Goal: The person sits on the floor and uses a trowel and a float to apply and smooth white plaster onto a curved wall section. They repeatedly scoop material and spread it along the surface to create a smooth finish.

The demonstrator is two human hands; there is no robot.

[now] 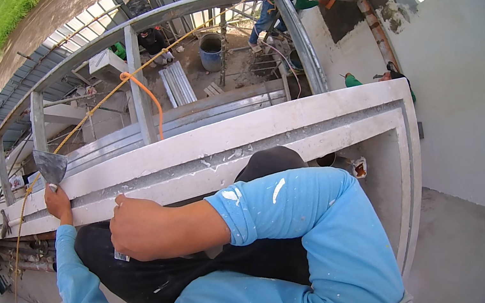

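At the left, my left hand (57,203) is closed round the handle of a putty knife (49,167). Its broad grey blade points up and away, beyond the ledge's far side. My right hand (141,229) is a fist over my dark-trousered knee, near the ledge. A small shiny edge shows below this fist, but what it holds is mostly hidden. In front of me a whitish plastered ledge (326,116) runs from lower left to upper right. A grey groove (277,139) follows its length, with white flecks in places. White smears mark my blue right sleeve.
A yellow rope (90,113) crosses the ledge's left end, and an orange hose (149,96) hangs from the metal frame (137,84). Far below stand a blue drum (210,54) and metal sheets (178,84). Co-workers are at the upper middle, below left and beyond the ledge's right end.
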